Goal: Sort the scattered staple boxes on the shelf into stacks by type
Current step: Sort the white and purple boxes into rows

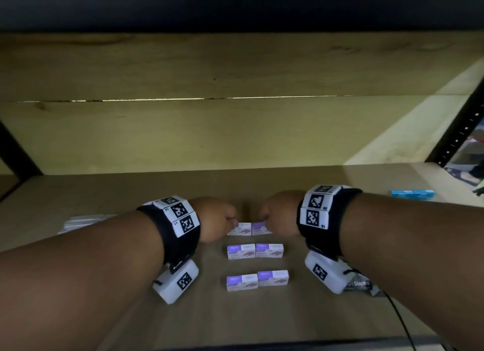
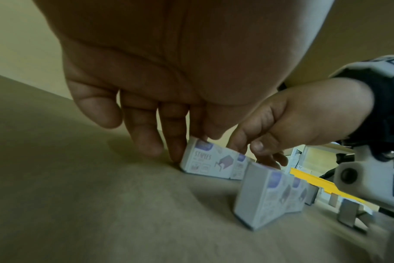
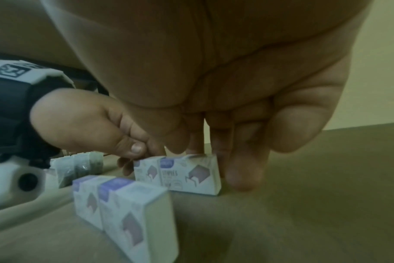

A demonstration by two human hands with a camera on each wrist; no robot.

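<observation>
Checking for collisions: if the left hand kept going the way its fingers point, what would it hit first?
The left hand points down; its fingertips already pinch the far-left box, so the shelf comes next.

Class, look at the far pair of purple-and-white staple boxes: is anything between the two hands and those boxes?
Nothing visible. The left hand already touches the far-left purple-and-white staple box, and the right hand touches the far-right purple-and-white staple box. The other two pairs lie nearer the person, clear of both hands.

Black wristbands (image 1: 183, 235), white square-code tags, white wrist cameras (image 1: 178, 282), bare forearms.
</observation>
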